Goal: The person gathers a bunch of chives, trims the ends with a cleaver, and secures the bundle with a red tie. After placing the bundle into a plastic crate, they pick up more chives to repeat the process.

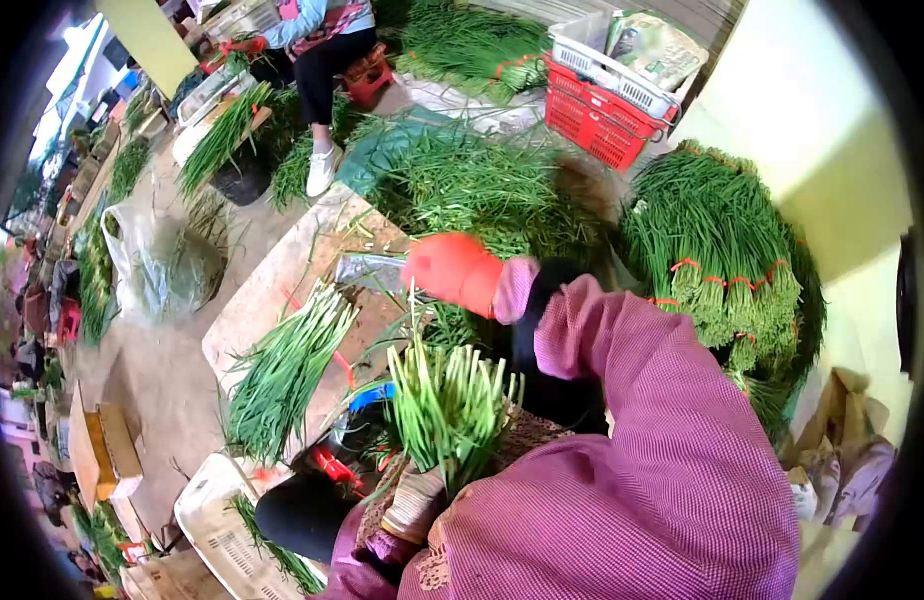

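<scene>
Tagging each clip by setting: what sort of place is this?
Probably a vegetable sorting or packing yard: tied bundles of green stalks stacked by the wall, red plastic crates, and a loose green bunch on a wooden board.

- The right hand wears an orange glove, smooth and rubbery-looking, with a faint sheen.
- The blade it holds is grey metal, dull and a little reflective.
- The left hand wears a knitted cloth glove, worn and matt.
- The sleeve is woven cloth in fine purple check, matt.
- The bunch of stalks looks fresh, smooth and slightly glossy.
- The board is pale, rough and scuffed; wood or stone cannot be told.
- The red crate is moulded plastic lattice, glossy.
- The bag is thin clear plastic, crinkled and shiny.
</scene>
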